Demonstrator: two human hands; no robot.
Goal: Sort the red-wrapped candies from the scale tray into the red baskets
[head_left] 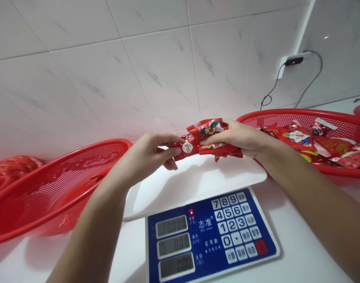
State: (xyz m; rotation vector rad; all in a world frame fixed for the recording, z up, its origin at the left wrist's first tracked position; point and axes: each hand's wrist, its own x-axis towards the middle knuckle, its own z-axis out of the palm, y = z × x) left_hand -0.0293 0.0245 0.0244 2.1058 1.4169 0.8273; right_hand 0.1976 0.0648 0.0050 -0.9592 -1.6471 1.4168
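Several red foil snack packets (206, 139) are bunched between my two hands, above the white platform of a digital scale (194, 184). One packet carries a round white label (187, 147). My left hand (147, 155) pinches the bunch at its left end between thumb and fingers. My right hand (236, 138) grips it from above on the right side. The packets touch neither the platform nor the scale's blue keypad panel (212, 236), whose displays look unlit or show zeros.
A red mesh basket (303, 118) holding loose red packets (298, 139) stands to the right, and another red mesh basket (59, 188) lies tilted to the left. Behind are white marble-look wall tiles (156, 70) and a wall socket (294, 61) with a plug and dark cables.
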